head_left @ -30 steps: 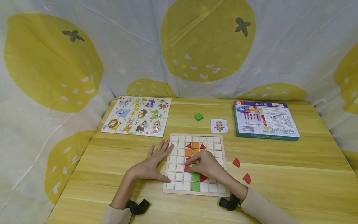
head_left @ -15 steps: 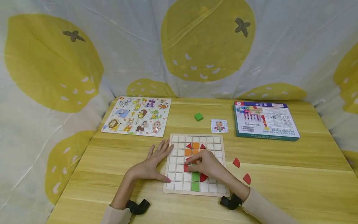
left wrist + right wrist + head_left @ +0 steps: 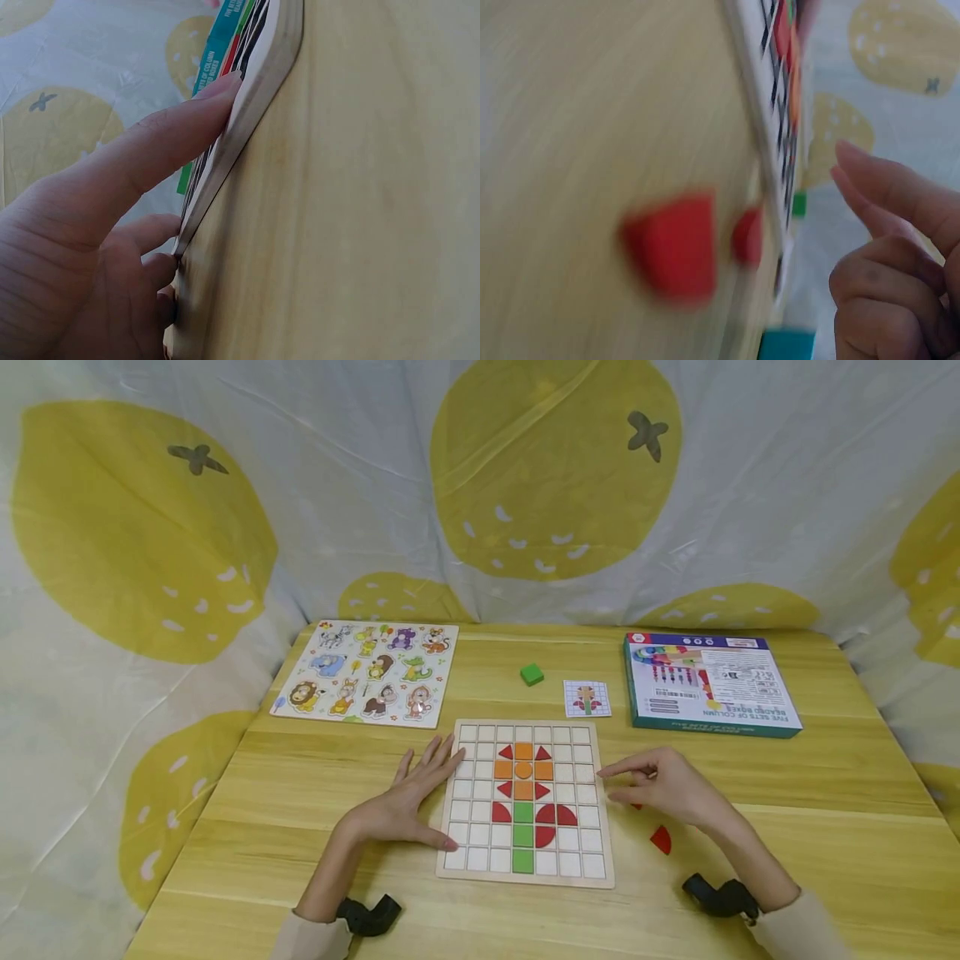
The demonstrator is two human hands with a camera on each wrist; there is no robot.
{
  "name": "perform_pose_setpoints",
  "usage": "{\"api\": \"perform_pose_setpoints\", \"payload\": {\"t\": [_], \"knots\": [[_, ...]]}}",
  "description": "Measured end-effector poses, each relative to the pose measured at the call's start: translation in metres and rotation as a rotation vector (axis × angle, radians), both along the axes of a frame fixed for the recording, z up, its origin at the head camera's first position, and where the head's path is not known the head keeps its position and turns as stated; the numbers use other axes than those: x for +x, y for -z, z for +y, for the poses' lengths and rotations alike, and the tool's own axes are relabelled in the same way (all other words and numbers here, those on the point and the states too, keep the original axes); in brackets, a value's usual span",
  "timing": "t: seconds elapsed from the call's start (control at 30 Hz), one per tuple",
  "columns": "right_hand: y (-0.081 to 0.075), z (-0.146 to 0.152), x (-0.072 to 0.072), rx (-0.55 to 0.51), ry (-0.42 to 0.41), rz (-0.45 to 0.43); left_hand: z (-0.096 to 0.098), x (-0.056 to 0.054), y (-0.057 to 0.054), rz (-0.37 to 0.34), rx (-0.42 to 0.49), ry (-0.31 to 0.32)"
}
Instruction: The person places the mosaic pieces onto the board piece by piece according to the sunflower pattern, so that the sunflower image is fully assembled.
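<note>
A wooden grid board [image 3: 592,870] lies on the table, bearing a flower-like pattern of orange, red and green pieces. My left hand [image 3: 401,806] rests along its left edge with fingers spread, thumb on the rim. Left of the green column sits a red quarter-circle piece [image 3: 501,812]; several similar ones lie right of it. Just off the board's right edge hovers my right hand [image 3: 663,787], thumb and index finger apart with nothing between them, other fingers bent. Below it lies a loose red quarter-circle piece [image 3: 660,840]; another [image 3: 747,236] is mostly hidden by the hand in the head view.
Behind the board are a small pattern card [image 3: 587,699] and a green block [image 3: 532,674]. An animal puzzle board [image 3: 360,693] lies at the back left, and a flat toy box [image 3: 712,685] at the back right. A lemon-print cloth [image 3: 555,602] hangs behind the table.
My right hand has left the red quarter-circle piece beside the green column and moved right, past the board's edge to the loose pieces. The left hand stays put.
</note>
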State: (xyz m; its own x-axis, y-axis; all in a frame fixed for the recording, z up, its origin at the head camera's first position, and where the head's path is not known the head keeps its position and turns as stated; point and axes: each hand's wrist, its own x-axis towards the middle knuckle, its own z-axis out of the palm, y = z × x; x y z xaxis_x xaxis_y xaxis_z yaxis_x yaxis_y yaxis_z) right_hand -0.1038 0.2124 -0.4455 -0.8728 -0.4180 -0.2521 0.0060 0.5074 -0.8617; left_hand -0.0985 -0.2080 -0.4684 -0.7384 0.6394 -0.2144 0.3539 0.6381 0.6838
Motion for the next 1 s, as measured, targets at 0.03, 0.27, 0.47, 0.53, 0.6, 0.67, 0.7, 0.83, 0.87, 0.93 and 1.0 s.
{"api": "perform_pose_setpoints", "payload": {"t": [0.03, 0.27, 0.47, 0.53, 0.6, 0.67, 0.7, 0.83, 0.87, 0.93, 1.0], "knots": [[0.001, 0.009, -0.001, -0.002, -0.003, -0.005, 0.000, 0.000, 0.000, 0.000, 0.000, -0.001], [0.012, 0.042, -0.009, -0.036, -0.115, -0.014, -0.001, 0.001, 0.000, 0.005, -0.002, -0.004], [0.017, 0.034, -0.012, 0.047, -0.122, -0.021, 0.000, 0.001, 0.001, 0.009, 0.000, 0.001], [0.016, 0.030, -0.012, 0.079, -0.092, -0.001, 0.000, 0.001, 0.001, 0.008, -0.004, -0.001], [0.014, 0.028, -0.013, 0.110, -0.065, 0.019, 0.000, 0.001, 0.000, 0.006, -0.005, -0.001], [0.013, 0.028, -0.015, 0.114, -0.055, 0.016, 0.001, 0.001, 0.000, 0.003, -0.004, -0.001], [0.013, 0.030, -0.016, 0.107, -0.062, 0.009, 0.001, 0.001, 0.000, 0.001, -0.004, -0.003], [0.014, 0.037, -0.021, 0.052, -0.132, -0.042, 0.001, 0.001, -0.002, -0.006, -0.005, -0.010], [0.014, 0.038, -0.022, 0.039, -0.149, -0.056, 0.001, 0.001, -0.002, -0.007, -0.008, -0.010], [0.015, 0.039, -0.023, 0.032, -0.165, -0.074, 0.001, 0.001, -0.003, -0.007, -0.011, -0.010], [0.016, 0.039, -0.023, 0.041, -0.156, -0.081, 0.001, 0.001, -0.002, -0.003, -0.014, -0.007]]}}
